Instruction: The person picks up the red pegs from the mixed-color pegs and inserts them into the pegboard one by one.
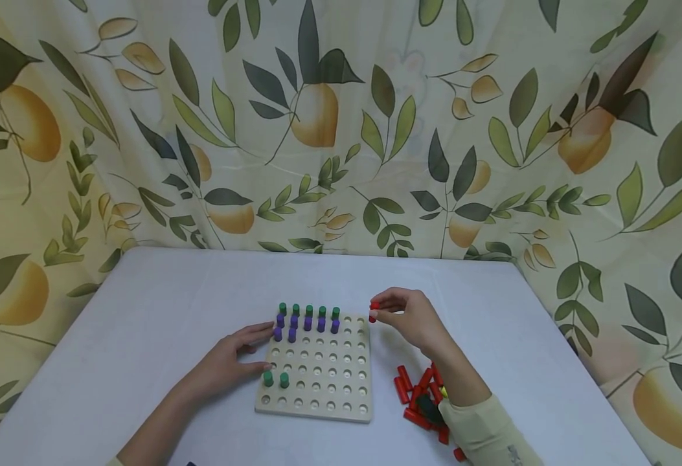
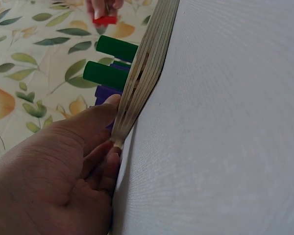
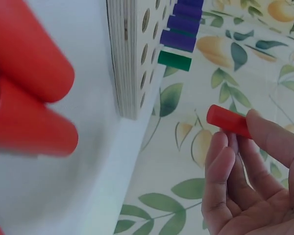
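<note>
A pale wooden pegboard (image 1: 308, 395) with rows of round holes lies on the white table. Several green pegs (image 1: 309, 310) stand along its back row, with purple pegs (image 1: 307, 323) in the rows just in front. Two more green pegs (image 1: 284, 380) are upright near the front left corner. My left hand (image 1: 237, 355) touches the board's left edge, thumb and fingers spread along it. Beyond the board's back right corner, my right hand (image 1: 407, 317) pinches a red peg (image 3: 228, 120) between thumb and fingers, the peg tilted in the right wrist view.
Loose red pegs (image 1: 416, 417) lie in a heap right of the board, partly hidden by the right forearm. A dark green object (image 1: 428, 409) and a bit of yellow (image 1: 443, 391) show among them. A leaf-and-fruit patterned curtain (image 1: 341, 175) hangs behind the table (image 1: 201, 285).
</note>
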